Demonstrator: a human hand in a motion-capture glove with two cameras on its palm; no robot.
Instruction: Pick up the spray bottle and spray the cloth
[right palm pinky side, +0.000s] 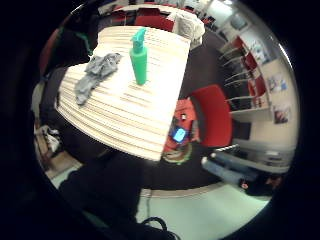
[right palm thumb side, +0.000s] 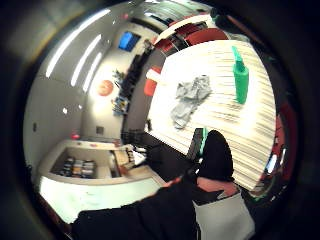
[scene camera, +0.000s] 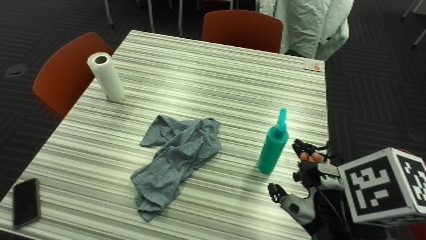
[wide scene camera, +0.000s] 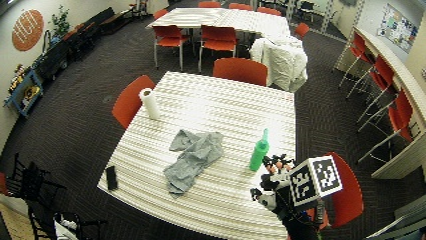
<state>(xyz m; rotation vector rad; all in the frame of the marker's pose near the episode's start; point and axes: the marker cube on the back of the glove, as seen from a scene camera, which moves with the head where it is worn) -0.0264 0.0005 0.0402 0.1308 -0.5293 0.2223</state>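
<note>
A green spray bottle (scene camera: 272, 150) stands upright on the striped table (scene camera: 200, 75), toward its right side. A crumpled grey cloth (scene camera: 176, 162) lies left of the bottle, a short gap away. My gloved right hand (scene camera: 307, 182) hovers at the table's right edge just beside the bottle, fingers spread and not touching it. Both palm views show the bottle (right palm pinky side: 139, 57) (right palm thumb side: 240, 77) and the cloth (right palm pinky side: 95, 75) (right palm thumb side: 190, 97) at a distance on the table. The black thumb (right palm thumb side: 215, 155) sticks out in the thumb side view.
A paper towel roll (scene camera: 106, 77) stands at the far left of the table and a black phone (scene camera: 25, 202) lies at the near left corner. Red chairs (scene camera: 63, 75) line the left and far sides. A small card (scene camera: 311, 65) lies at the far right edge.
</note>
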